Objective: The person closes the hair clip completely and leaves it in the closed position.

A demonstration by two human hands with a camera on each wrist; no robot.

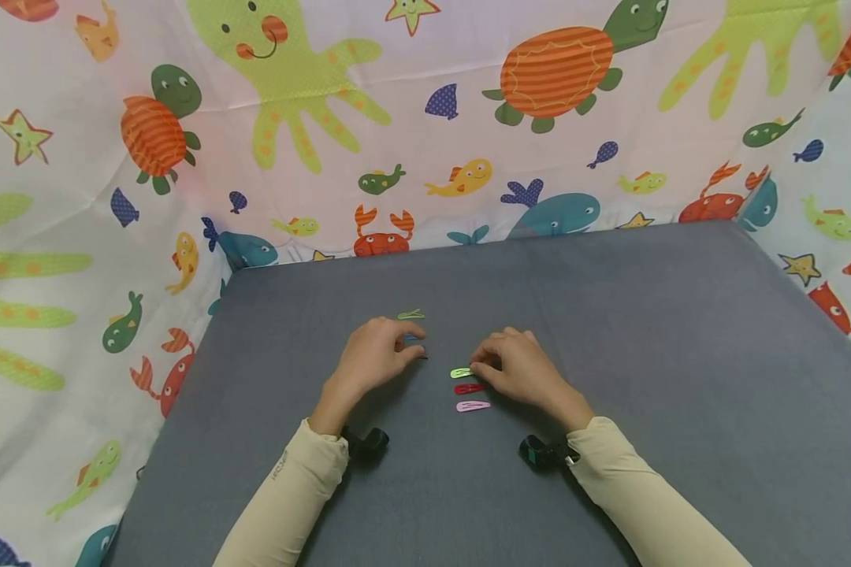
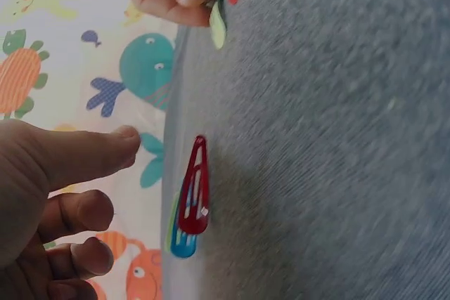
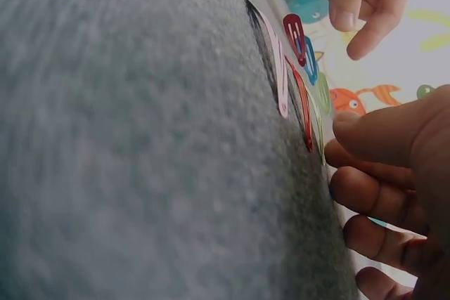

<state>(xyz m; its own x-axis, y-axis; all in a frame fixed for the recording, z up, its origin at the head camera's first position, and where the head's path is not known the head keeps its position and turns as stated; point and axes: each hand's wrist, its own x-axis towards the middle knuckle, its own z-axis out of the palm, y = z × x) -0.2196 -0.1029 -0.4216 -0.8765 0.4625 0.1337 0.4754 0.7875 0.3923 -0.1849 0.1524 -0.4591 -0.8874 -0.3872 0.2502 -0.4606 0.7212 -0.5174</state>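
Two hands are hovering over hair clips: the left hand loosely curled, holding nothing, the right hand pinching the light green clip

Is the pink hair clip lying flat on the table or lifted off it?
Flat: the pink hair clip rests on the grey table, apart from both hands.

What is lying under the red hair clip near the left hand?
In the left wrist view, a blue clip peeks out beneath the red hair clip on the grey cloth. Most of the blue one is covered.
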